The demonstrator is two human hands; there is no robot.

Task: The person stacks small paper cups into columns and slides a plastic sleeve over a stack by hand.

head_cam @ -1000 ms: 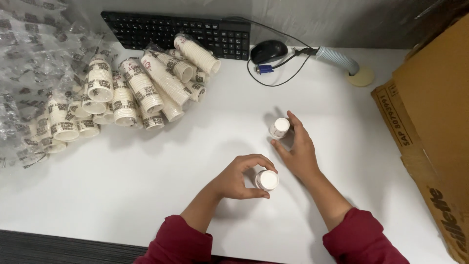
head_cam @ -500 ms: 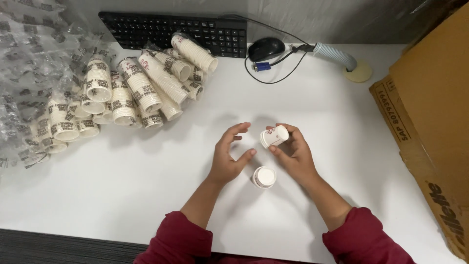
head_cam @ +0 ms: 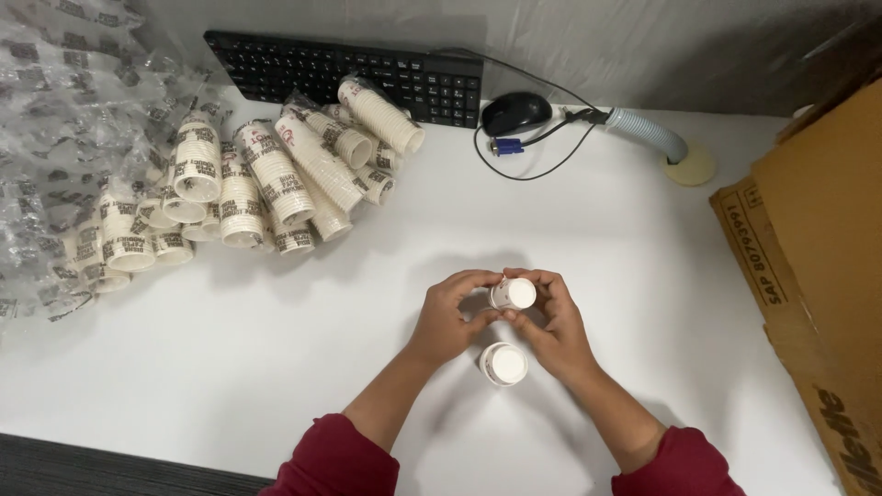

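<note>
Fingers of left hand [head_cam: 447, 317] and right hand [head_cam: 551, 323] curl inward, pinching one small white paper cup [head_cam: 512, 294] between them above the white table [head_cam: 276, 349], its base toward the camera. Second paper cup [head_cam: 503, 364]: upside down on the table, just near of the held one, between the wrists. Far left: sleeves of stacked cups [head_cam: 276, 179] in clear plastic wrap; far: black keyboard [head_cam: 340, 73], mouse [head_cam: 515, 112]; right: cardboard box [head_cam: 822, 276].

A big brown cardboard box [head_cam: 818, 276] sits on the right. Shiny clear plastic bags [head_cam: 55, 138] lie on the left, beside sleeves of white paper cups [head_cam: 276, 174].
</note>
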